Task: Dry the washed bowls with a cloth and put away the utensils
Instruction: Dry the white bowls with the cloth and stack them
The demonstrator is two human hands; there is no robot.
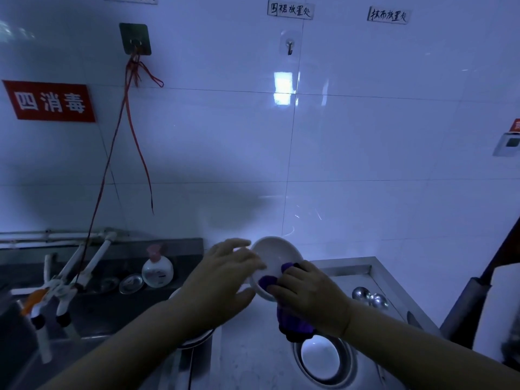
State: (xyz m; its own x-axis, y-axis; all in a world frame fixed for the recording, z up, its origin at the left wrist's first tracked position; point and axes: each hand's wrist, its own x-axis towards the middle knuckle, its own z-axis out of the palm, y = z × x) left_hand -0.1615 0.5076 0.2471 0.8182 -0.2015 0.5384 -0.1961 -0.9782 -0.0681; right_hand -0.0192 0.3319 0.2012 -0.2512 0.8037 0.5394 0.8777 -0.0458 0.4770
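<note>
A white bowl (277, 256) meets a purple cloth (292, 323). Near right, a second white bowl (320, 358) lies in a grey steel basin (346, 367). Far left, the red sign (50, 101) carries white characters, and red strings (132, 114) hang down the plain white wall tiles (365, 136). The soap bottle (157, 270) is white with a pink pump.

The bowl (274, 256) looks like glossy white ceramic. The cloth (292, 323) is soft purple fabric, matt. The desk (365, 267) is brushed metal with a dull sheen. Two ladles (370, 296) are polished metal, mirror-bright. The wall (365, 136) is smooth glossy white tile. The bottle (157, 270) looks like clear plastic.
</note>
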